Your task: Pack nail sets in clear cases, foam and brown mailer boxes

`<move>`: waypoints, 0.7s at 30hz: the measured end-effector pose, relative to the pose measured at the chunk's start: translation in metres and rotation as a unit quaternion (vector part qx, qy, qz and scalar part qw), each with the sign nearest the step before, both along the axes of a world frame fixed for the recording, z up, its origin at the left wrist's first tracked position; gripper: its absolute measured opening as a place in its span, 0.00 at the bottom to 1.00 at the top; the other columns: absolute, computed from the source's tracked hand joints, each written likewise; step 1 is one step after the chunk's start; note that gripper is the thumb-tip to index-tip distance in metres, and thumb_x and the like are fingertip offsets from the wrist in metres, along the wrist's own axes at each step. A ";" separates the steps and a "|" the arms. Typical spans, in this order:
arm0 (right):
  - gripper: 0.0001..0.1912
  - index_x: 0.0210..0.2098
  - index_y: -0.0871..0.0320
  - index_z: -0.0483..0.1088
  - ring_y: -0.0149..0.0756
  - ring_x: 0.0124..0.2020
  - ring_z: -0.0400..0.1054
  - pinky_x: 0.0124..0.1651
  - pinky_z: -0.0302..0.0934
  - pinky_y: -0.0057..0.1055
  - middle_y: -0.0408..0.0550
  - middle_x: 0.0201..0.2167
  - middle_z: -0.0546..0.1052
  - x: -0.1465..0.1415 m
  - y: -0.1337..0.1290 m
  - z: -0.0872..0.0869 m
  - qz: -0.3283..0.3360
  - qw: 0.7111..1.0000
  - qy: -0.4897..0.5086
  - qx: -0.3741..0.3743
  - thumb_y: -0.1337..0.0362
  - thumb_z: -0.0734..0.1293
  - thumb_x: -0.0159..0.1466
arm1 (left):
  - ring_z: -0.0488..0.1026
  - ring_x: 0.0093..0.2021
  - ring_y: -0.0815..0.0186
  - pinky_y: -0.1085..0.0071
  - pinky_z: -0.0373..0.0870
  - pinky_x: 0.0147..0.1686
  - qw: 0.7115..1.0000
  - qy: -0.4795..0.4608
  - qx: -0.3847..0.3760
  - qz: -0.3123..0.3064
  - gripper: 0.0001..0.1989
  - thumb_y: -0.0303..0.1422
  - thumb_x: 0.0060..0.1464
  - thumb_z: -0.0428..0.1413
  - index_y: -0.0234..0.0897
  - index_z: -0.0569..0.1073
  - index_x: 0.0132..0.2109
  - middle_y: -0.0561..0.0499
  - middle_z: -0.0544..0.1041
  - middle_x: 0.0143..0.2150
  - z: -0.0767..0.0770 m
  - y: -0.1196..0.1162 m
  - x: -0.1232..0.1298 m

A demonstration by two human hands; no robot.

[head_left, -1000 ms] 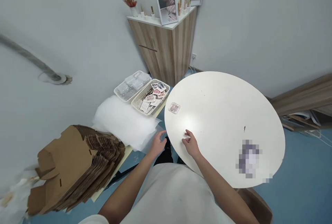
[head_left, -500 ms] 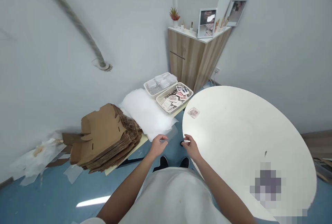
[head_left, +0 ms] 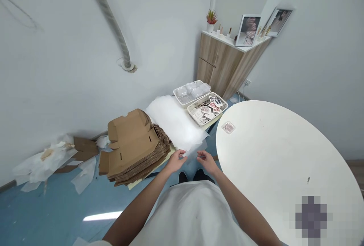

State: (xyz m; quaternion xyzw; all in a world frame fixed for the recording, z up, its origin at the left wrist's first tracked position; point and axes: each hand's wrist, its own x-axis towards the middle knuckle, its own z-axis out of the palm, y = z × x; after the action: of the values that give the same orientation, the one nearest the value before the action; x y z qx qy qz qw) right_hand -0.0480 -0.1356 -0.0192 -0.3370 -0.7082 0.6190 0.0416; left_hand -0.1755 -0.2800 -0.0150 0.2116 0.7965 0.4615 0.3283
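My left hand [head_left: 176,160] hangs in the air by the near edge of a pile of white foam sheets [head_left: 176,120], fingers curved and apart, holding nothing. My right hand [head_left: 207,161] is raised a short way to its right, also with nothing in it and its fingers loosely bent apart. A stack of flat brown cardboard boxes [head_left: 136,139] lies left of the sheets. Beyond the sheets stand a white basket of printed cards [head_left: 207,110] and a basket with clear plastic packs [head_left: 192,92]. A small clear packet [head_left: 228,127] rests on the round white table [head_left: 273,147].
A wooden corner cabinet [head_left: 220,60] carries a potted plant [head_left: 211,18], small bottles and picture frames. Loose white wrapping [head_left: 42,162] and cardboard scraps [head_left: 85,148] lie on the blue floor at left. A pipe [head_left: 112,22] runs down the wall.
The view has turned left, so the boxes, baskets and table appear further right. My hands have come a little closer together; both remain without anything in them.
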 end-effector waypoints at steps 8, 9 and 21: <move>0.18 0.42 0.57 0.68 0.39 0.44 0.65 0.45 0.60 0.38 0.50 0.43 0.71 -0.029 0.034 -0.013 0.029 0.995 -0.069 0.059 0.59 0.64 0.52 | 0.69 0.45 0.58 0.64 0.65 0.41 1.000 -0.008 -0.010 -0.009 0.17 0.38 0.43 0.56 0.37 0.70 0.41 0.42 0.70 0.46 -0.007 0.035 -0.016; 0.18 0.42 0.57 0.68 0.40 0.45 0.65 0.46 0.59 0.38 0.51 0.44 0.71 -0.037 0.040 -0.014 0.039 0.994 -0.075 0.065 0.59 0.64 0.52 | 0.68 0.46 0.57 0.64 0.65 0.42 1.000 -0.013 -0.014 -0.005 0.18 0.38 0.42 0.56 0.37 0.69 0.43 0.42 0.69 0.48 -0.007 0.042 -0.019; 0.30 0.57 0.67 0.52 0.43 0.62 0.42 0.60 0.44 0.40 0.58 0.61 0.51 -0.157 0.069 -0.038 0.201 0.962 -0.104 0.154 0.70 0.58 0.54 | 0.50 0.61 0.56 0.67 0.53 0.55 0.964 -0.172 -0.114 0.167 0.33 0.45 0.50 0.48 0.33 0.52 0.59 0.41 0.50 0.63 -0.033 0.118 -0.073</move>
State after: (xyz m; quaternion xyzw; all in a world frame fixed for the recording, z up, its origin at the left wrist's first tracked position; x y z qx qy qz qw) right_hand -0.2049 -0.0670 -0.0576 -0.2396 -0.8487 0.4593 -0.1063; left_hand -0.2484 -0.1619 -0.0480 -0.0453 0.7996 0.4453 0.4004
